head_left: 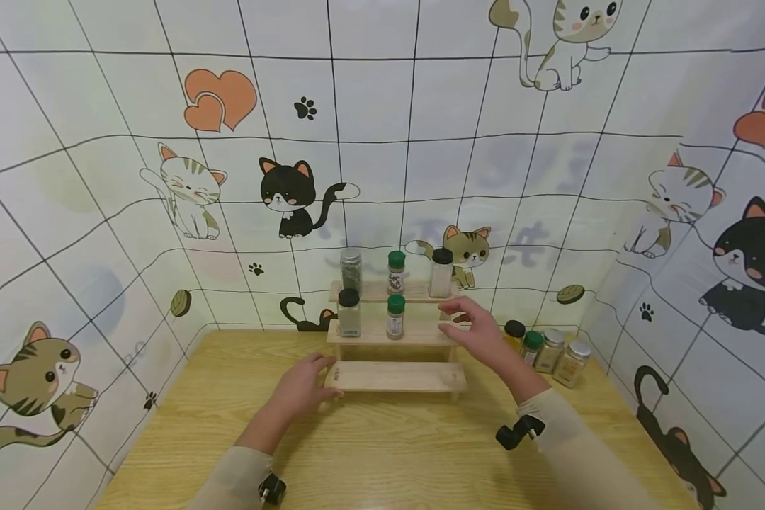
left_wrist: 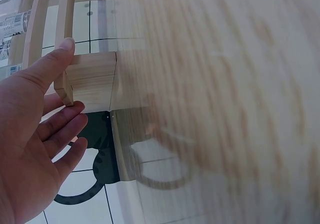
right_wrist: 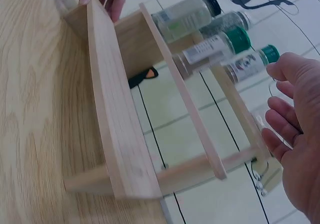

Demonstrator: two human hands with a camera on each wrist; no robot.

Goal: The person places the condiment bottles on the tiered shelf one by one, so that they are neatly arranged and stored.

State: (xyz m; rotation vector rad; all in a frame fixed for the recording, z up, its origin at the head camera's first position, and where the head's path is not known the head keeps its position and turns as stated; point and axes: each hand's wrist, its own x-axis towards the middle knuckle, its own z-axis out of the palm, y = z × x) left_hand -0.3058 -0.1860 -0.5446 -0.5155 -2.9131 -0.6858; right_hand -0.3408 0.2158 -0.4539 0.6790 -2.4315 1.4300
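Note:
A three-step wooden rack [head_left: 395,377] stands on the table. My left hand [head_left: 302,386] holds the left end of its lowest board, thumb above and fingertips below, as the left wrist view shows. My right hand [head_left: 474,329] is at the right end of the middle step, fingers bent and apart, with nothing seen between them. On the middle step stand a black-lidded jar [head_left: 348,319] and a green-lidded jar [head_left: 395,320]. The top step carries a grey-lidded herb jar [head_left: 351,273], another green-lidded jar [head_left: 396,275] and a black-lidded jar [head_left: 441,276] with white contents.
Right of the rack, a yellow black-lidded jar [head_left: 513,333], a green-lidded jar [head_left: 532,346] and two silver-lidded jars [head_left: 571,365] stand close together on the wooden table [head_left: 382,446]. A cat-patterned sheet [head_left: 370,163] rises behind and along both sides.

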